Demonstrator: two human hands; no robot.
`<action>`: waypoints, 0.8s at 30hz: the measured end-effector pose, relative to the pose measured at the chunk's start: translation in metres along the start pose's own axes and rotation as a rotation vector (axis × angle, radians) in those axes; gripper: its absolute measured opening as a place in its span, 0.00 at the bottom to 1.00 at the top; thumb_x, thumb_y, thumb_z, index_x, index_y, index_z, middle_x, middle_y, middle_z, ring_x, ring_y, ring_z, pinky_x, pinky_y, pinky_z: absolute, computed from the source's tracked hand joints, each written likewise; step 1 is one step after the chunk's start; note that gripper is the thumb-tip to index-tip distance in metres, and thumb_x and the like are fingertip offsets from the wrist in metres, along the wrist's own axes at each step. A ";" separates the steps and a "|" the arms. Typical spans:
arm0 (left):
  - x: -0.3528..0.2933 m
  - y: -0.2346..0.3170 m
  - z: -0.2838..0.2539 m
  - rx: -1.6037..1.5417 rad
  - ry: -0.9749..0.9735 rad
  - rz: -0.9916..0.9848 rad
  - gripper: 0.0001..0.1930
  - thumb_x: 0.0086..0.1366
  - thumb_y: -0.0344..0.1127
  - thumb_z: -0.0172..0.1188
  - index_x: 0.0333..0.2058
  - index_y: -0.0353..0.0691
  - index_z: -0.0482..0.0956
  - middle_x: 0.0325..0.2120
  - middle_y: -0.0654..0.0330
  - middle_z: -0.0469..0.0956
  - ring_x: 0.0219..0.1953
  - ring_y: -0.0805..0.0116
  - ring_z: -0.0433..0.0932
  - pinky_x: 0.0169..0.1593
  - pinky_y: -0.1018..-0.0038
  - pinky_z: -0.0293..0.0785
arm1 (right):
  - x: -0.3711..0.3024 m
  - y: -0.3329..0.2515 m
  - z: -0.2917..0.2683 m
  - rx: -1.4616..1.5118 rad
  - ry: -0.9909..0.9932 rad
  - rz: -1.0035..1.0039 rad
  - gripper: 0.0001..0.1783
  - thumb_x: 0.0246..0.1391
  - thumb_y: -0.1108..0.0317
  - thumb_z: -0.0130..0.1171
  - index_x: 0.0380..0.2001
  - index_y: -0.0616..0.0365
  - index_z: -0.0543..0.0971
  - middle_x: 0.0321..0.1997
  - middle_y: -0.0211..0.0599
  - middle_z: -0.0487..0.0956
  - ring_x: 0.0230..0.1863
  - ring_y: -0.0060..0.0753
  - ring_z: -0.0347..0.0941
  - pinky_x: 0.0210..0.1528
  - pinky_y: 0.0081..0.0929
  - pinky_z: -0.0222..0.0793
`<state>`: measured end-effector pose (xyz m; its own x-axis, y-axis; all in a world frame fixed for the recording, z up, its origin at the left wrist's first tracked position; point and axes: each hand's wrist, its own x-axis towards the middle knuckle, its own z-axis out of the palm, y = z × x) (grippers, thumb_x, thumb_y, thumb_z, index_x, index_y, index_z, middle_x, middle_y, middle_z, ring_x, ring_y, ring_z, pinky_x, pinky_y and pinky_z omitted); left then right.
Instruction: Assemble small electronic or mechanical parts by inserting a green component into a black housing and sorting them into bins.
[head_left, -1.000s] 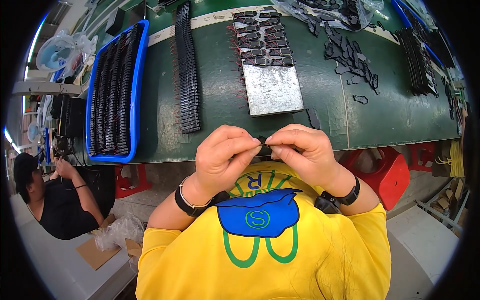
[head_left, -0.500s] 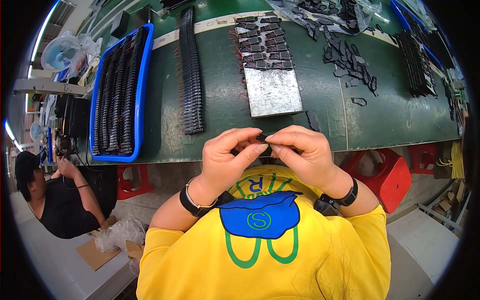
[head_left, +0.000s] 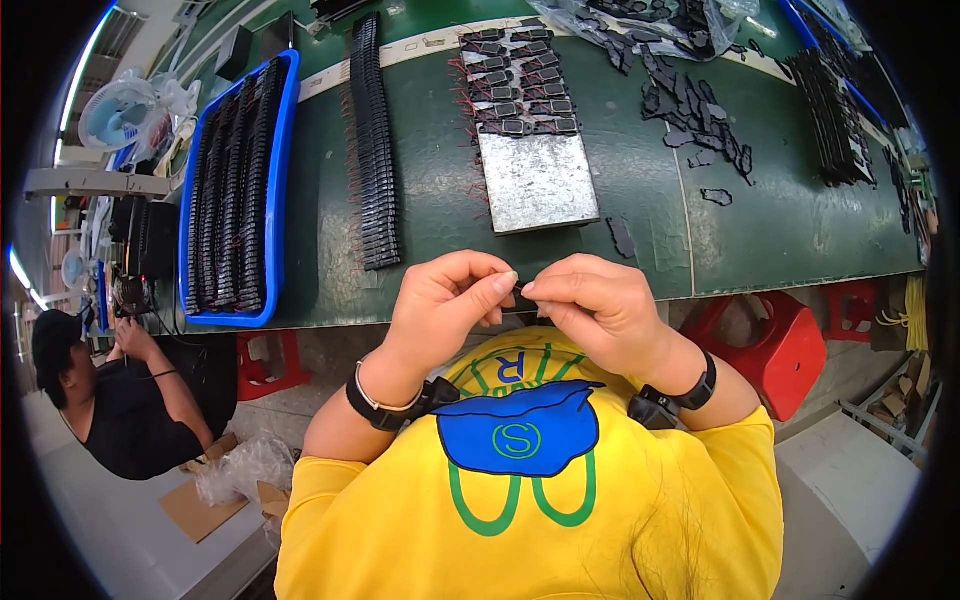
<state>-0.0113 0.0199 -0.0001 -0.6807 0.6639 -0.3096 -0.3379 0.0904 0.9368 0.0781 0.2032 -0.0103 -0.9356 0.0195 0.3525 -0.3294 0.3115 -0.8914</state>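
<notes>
Above the table's near edge, my left hand (head_left: 447,302) is closed in a pinch of thumb and forefinger. My right hand (head_left: 602,308) pinches too, its fingertips almost meeting the left ones. A small black piece (head_left: 521,287) shows between them, mostly covered by the fingers, so its kind is unclear. Just beyond lies a silvery metal block (head_left: 540,178). Two columns of small black speaker-like modules (head_left: 515,100) with red wires cover its far part. A thin dark strip (head_left: 620,238) lies on the table to the block's right.
Packed black parts fill a blue tray (head_left: 283,200) at left; another long row (head_left: 378,170) lies beside it. Flat black cut-outs (head_left: 695,110) are scattered at right, near a plastic bag (head_left: 735,25). A red stool (head_left: 775,350) stands below the table. A person (head_left: 130,400) sits at left.
My left hand has shifted slightly left and its fingers have turned, with less of the small black piece showing. My right fingertips have drawn together. The view has shifted a little.
</notes>
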 end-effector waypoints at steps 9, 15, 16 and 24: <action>0.003 0.001 -0.007 -0.318 -0.118 -0.105 0.07 0.64 0.30 0.58 0.37 0.33 0.78 0.25 0.60 0.79 0.23 0.79 0.75 0.27 0.83 0.73 | -0.003 -0.004 -0.003 0.361 -0.050 0.264 0.16 0.50 0.81 0.57 0.45 0.63 0.74 0.36 0.37 0.78 0.35 0.25 0.76 0.36 0.21 0.73; 0.003 -0.001 -0.010 -0.314 -0.119 -0.110 0.06 0.63 0.28 0.57 0.35 0.31 0.77 0.24 0.55 0.80 0.20 0.74 0.77 0.24 0.81 0.76 | -0.005 -0.003 -0.003 0.572 -0.061 0.432 0.21 0.54 0.81 0.54 0.52 0.65 0.68 0.40 0.38 0.77 0.38 0.21 0.75 0.40 0.20 0.74; 0.003 -0.001 -0.010 -0.283 -0.119 -0.106 0.06 0.63 0.28 0.57 0.35 0.30 0.77 0.24 0.55 0.80 0.21 0.73 0.78 0.25 0.81 0.76 | -0.005 -0.003 -0.003 0.603 -0.061 0.447 0.21 0.54 0.81 0.55 0.52 0.65 0.68 0.40 0.38 0.77 0.38 0.22 0.75 0.40 0.20 0.74; 0.001 -0.004 -0.008 -0.331 -0.079 -0.047 0.06 0.62 0.27 0.58 0.36 0.30 0.77 0.25 0.53 0.80 0.22 0.72 0.79 0.25 0.79 0.77 | -0.017 0.001 -0.021 0.209 0.080 0.285 0.19 0.49 0.79 0.61 0.46 0.64 0.73 0.38 0.37 0.77 0.34 0.22 0.74 0.34 0.20 0.71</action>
<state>-0.0156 0.0145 -0.0057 -0.6114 0.7210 -0.3261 -0.5691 -0.1144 0.8143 0.0964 0.2228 -0.0112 -0.9834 0.1548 0.0948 -0.0830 0.0814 -0.9932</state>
